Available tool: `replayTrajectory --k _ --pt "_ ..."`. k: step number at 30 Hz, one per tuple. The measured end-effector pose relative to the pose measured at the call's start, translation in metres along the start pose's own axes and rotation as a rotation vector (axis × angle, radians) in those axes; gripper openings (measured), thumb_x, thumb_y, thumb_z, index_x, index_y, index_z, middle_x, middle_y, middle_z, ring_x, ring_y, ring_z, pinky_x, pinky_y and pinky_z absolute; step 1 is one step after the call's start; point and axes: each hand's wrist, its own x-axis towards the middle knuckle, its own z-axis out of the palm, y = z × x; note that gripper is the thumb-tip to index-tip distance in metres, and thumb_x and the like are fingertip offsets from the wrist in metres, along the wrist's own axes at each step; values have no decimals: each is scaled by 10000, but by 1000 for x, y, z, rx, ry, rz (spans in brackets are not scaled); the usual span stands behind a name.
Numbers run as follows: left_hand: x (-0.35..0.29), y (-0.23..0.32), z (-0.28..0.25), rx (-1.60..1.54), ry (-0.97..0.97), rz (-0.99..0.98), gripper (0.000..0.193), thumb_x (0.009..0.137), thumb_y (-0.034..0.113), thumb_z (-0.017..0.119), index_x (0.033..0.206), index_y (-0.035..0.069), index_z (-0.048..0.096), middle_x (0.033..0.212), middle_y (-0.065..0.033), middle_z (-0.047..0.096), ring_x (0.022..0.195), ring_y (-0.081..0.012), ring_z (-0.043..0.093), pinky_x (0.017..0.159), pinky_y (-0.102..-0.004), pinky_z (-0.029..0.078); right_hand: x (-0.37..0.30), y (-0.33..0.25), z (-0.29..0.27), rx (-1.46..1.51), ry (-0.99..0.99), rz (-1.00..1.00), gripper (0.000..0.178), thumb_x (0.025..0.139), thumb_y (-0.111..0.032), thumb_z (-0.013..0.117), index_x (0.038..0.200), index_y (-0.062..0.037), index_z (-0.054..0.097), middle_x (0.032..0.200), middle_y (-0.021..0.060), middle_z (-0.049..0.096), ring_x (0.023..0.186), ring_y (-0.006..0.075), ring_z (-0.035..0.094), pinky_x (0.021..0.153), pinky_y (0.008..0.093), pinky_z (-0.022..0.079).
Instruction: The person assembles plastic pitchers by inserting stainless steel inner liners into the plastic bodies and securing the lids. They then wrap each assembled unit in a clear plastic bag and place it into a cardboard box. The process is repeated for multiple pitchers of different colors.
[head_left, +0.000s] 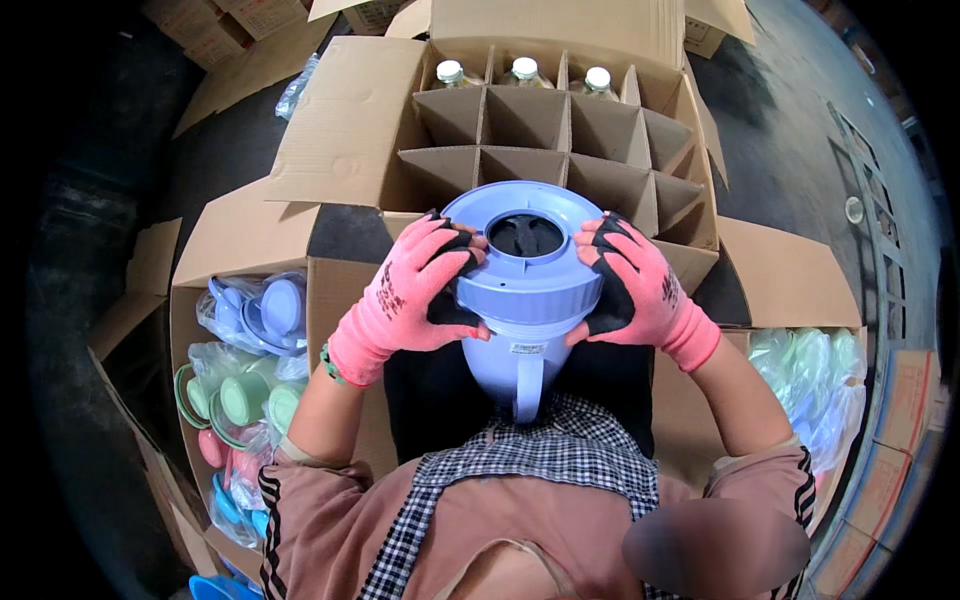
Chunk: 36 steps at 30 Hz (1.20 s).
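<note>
Between my hands stands a periwinkle-blue plastic jug (528, 345) with a side handle facing me. Its wide ribbed collar (530, 303) is on top, with a round dark opening in the middle. My left hand (425, 285) wraps round the collar's left side, fingers on the top edge and thumb lower down. On the opposite side my right hand (635, 285) grips it the same way. Both hands wear pink gloves with black palms and bare fingertips. The jug's lower end is over my lap, partly hidden by the checked apron (540, 450).
Ahead is an open carton (400, 100) with cardboard dividers (525, 120) and three white-capped bottles (525, 72) in its far row. Left, a carton (240, 225) holds bagged blue, green and pink plastic parts (243, 398). Right, another holds bagged green and blue pieces (810, 380).
</note>
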Motion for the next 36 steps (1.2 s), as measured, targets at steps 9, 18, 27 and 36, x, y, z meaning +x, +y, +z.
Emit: replayTrajectory --k 9,18,27,36 --pt "6 -41 43 -583 602 -493 577 784 387 570 1230 51 427 1279 -118 364 1071 -185 381 929 -323 320 15 22 37 851 579 559 259 807 -91 559 1048 -1 527 1146 83 497 1029 173 478 912 269 348" --pt "9 -5 38 -480 462 -508 441 745 213 488 1134 3 494 1230 -195 442 1140 -280 429 964 -356 311 10 23 46 1091 447 485 432 846 -229 442 1193 28 440 1144 107 497 1057 162 451 935 261 314" --pt "-13 2 31 14 362 -44 510 710 168 546 1191 52 426 1256 -240 406 1228 -423 298 991 -490 250 -3 32 47 592 435 81 477 802 -286 495 1182 1 465 1208 178 462 1162 316 404 993 377 286" --pt "-9 9 7 184 46 153 614 502 374 767 951 19 543 1121 -136 536 1039 -315 495 940 -449 343 -9 -3 1 -82 -22 -153 541 547 -357 734 918 -20 530 972 137 509 952 335 497 894 458 384"
